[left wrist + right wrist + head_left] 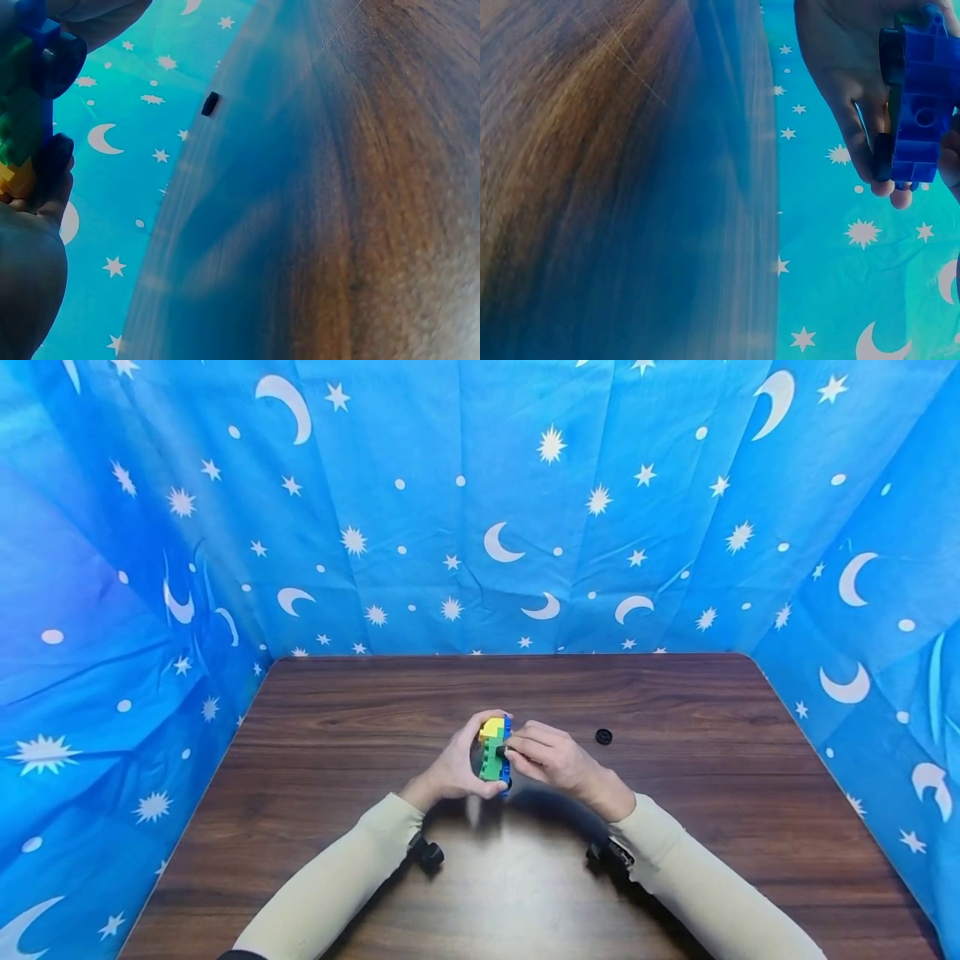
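My left hand (456, 768) grips a toy block car (491, 762) between fingers and thumb, above the table. The car has green and yellow blocks on a blue base (924, 112); it is held on its side, with the base facing right. Two black wheels (61, 64) show along one side of it in the left wrist view. At the car's other side, my right hand (558, 760) pinches a small black wheel (501, 751) against the green blocks, mostly covered by the fingertips.
A loose black wheel (603, 737) lies on the brown wooden table (360, 710), right of the hands. Blue cloth (427, 568) with white moons and stars stands around the table's back and sides.
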The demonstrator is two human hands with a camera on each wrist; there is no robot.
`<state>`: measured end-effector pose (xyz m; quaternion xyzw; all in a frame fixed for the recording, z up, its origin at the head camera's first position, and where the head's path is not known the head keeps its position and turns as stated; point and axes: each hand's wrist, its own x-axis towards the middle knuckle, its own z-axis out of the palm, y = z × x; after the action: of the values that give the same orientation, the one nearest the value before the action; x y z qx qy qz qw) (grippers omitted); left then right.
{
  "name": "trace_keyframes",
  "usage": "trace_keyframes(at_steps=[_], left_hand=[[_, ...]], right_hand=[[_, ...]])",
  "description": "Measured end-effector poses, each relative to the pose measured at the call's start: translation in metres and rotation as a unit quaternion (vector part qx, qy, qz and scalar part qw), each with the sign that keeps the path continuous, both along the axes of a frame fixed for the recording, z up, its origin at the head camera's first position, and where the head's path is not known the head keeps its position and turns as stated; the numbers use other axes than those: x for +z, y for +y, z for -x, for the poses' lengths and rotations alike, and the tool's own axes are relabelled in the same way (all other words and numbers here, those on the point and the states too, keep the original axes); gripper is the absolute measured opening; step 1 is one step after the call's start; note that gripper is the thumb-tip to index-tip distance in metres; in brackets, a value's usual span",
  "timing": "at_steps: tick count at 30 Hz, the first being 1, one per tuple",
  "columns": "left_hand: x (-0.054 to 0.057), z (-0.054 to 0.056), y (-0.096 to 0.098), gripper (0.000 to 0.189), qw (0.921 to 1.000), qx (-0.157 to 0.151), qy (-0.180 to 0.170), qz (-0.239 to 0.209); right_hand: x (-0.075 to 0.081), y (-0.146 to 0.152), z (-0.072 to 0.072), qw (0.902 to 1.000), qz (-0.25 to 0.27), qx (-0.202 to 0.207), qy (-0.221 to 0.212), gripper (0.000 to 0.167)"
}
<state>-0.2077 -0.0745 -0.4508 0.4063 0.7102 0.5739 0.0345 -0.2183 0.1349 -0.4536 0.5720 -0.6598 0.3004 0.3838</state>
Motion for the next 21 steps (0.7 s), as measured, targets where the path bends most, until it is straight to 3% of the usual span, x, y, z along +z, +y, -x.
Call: trace_keyframes(at_steps=[11, 21], left_hand=[[0.001, 0.001, -0.003, 0.092, 0.9999, -0.009, -0.011, -0.009], [0.002, 0.001, -0.005, 0.092, 0.9999, -0.005, -0.014, -0.005]], right_hand=[[0.006, -0.002, -0.001, 0.9998, 0.019, -0.004, 0.003, 0.020], [0.010, 0.006, 0.001, 0.9985, 0.013, -0.047, -0.025, 0.021]])
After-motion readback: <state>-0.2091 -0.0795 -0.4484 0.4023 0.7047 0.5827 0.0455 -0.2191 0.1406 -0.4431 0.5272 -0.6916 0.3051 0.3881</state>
